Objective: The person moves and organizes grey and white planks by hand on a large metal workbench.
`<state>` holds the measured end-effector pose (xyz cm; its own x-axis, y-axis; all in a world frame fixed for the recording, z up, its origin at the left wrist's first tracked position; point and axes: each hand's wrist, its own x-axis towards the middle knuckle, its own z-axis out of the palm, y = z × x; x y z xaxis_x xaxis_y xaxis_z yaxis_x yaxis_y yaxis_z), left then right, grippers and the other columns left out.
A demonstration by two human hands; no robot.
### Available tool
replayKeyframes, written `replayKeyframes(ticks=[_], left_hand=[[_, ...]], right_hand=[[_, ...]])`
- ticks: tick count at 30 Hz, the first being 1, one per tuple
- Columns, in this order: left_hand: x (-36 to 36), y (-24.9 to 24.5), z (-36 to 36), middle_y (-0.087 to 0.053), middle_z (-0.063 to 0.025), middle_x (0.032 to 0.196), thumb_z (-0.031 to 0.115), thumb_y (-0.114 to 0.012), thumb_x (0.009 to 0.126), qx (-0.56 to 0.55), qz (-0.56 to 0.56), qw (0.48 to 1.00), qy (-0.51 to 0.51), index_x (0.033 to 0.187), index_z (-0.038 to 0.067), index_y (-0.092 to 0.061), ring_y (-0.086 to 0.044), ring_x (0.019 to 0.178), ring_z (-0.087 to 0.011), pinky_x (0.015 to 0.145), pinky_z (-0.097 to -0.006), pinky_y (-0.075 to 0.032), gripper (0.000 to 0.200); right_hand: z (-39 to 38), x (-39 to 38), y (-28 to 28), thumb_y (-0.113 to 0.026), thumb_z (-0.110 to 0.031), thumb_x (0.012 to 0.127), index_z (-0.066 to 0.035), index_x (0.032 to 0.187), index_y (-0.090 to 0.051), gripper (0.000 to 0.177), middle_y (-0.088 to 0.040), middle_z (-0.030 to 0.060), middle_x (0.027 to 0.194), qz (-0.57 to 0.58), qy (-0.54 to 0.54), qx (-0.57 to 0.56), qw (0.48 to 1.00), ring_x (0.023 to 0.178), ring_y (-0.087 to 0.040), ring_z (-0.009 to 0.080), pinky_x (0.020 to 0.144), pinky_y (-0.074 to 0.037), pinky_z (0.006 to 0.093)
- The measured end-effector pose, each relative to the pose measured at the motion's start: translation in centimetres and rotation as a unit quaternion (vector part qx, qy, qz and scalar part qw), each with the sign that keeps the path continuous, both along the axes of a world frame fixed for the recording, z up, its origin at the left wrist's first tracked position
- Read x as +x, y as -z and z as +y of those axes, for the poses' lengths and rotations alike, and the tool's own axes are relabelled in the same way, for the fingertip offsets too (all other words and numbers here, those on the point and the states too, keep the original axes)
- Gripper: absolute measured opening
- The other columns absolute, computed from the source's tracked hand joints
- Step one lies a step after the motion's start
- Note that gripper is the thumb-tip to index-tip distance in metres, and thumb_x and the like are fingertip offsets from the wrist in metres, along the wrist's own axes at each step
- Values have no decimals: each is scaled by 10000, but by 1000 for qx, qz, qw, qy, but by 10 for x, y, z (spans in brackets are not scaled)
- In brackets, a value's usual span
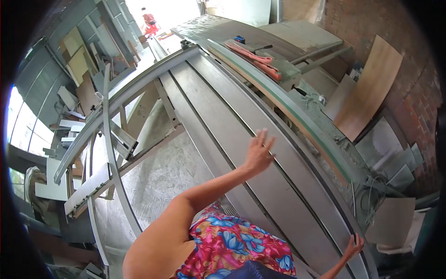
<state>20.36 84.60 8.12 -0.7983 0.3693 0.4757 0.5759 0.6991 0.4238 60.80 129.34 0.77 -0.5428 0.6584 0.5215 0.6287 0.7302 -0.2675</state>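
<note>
A long grey metal machine table [211, 100] with dark lengthwise slots runs from the far end down past my body on the right. My left hand [259, 157] is over its middle, fingers spread and holding nothing, overlapping one of the slots. Lower right, my right hand [354, 247] is at the table's outer edge, with its fingers apart and nothing seen in them. A dark-edged rail [320, 172] follows that outer side, close above the right hand.
A metal crossbar frame [134, 83] adjoins the table at left. Beyond the rail lie salmon-coloured tools [255, 60] and a small blue object [239, 39]. A wooden panel [371, 88] leans at right; board offcuts [76, 56] lean at left. A person in red [148, 19] is far off.
</note>
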Motion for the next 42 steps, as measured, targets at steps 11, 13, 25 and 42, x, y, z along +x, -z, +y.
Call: replayKeyframes(ticks=[11, 13, 25, 42], left_hand=[[-41, 11, 89, -119, -153, 1487, 514, -498, 847, -155, -67, 981, 97, 1419, 152, -234, -68, 1382, -316, 1100, -511, -105, 727], [-47, 14, 90, -122, -144, 1488, 543, -473, 847, -160, -86, 980, 80, 1419, 153, -238, -64, 1384, -308, 1101, -512, -96, 731], [-72, 15, 79, -91, -104, 1501, 581, -443, 845, -175, -77, 980, 56, 1434, 187, -192, -34, 1390, -275, 1111, -498, -75, 751], [-87, 16, 59, -102, -136, 1494, 585, -441, 843, -141, -65, 987, 28, 1433, 189, -192, -50, 1387, -301, 1101, -509, -71, 753]], right_hand=[[7, -9, 2, -664, -336, 805, -115, 932, -692, 256, -538, 79, 952, -23, 24, -62, 998, 881, -511, 263, 753, -428, 409], [4, -13, -3, -663, -334, 807, -105, 929, -688, 261, -541, 78, 947, -19, 11, -68, 997, 885, -513, 262, 756, -428, 411], [0, -37, -6, -659, -245, 813, -65, 927, -661, 213, -561, 94, 935, 6, -69, -46, 997, 856, -553, 263, 735, -449, 375], [-21, -70, -21, -680, -266, 781, -63, 885, -657, 229, -561, 78, 878, 17, -82, -70, 994, 832, -561, 265, 728, -442, 408]])
